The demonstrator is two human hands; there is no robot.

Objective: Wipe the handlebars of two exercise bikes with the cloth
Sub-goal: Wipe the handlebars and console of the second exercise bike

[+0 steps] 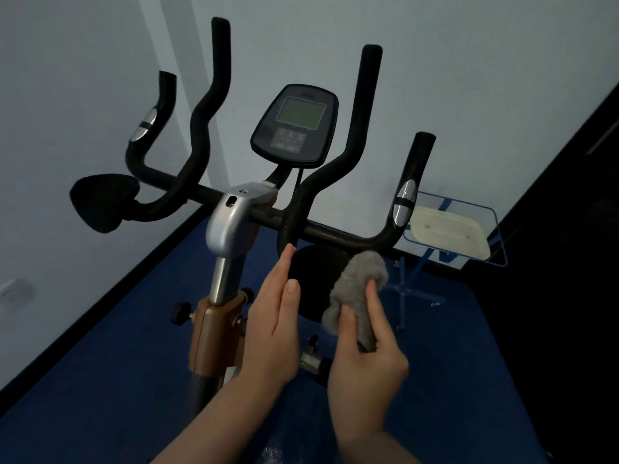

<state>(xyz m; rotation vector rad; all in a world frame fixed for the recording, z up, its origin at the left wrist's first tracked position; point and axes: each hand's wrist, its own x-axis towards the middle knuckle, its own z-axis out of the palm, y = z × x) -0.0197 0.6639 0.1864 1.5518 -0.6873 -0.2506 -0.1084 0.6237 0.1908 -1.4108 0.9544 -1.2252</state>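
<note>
**Q:** Head view, the only one: where do your hands and the cloth stand?

**A:** Your right hand (365, 356) holds the grey cloth (358, 289), thumb pinching it against the curled fingers, with the wad bunched over the fingertips. It sits against the right edge of the round black pad (315, 283) below the crossbar. Your left hand (274, 326) has straight fingers pressed together; the fingertips lie at the pad's left edge, just under the inner right grip (360, 135). Whether they touch it cannot be told.

**Q:** Which step is this?

**A:** By judgement, you are wiping the right half of the bike's (227, 226) handlebars (335, 231), working at the pad. How much of the bar is already clean cannot be read from the surfaces.

**Q:** What does the next move call for?

**A:** Probably carrying the cloth up onto a bar, wrapping it round the tube and sliding along it, past the silver sensor (403, 204) on the outer grip. The left half and its pad (100, 202) would follow.

**Q:** What is hidden or unclear?

**A:** No second bike is in view. The room is dim; the console (296, 123) screen is unreadable. The blue wire rack (495, 236) beside the right grip holds a pale tray (449, 234). The bike's base is cut off behind your arms.
</note>
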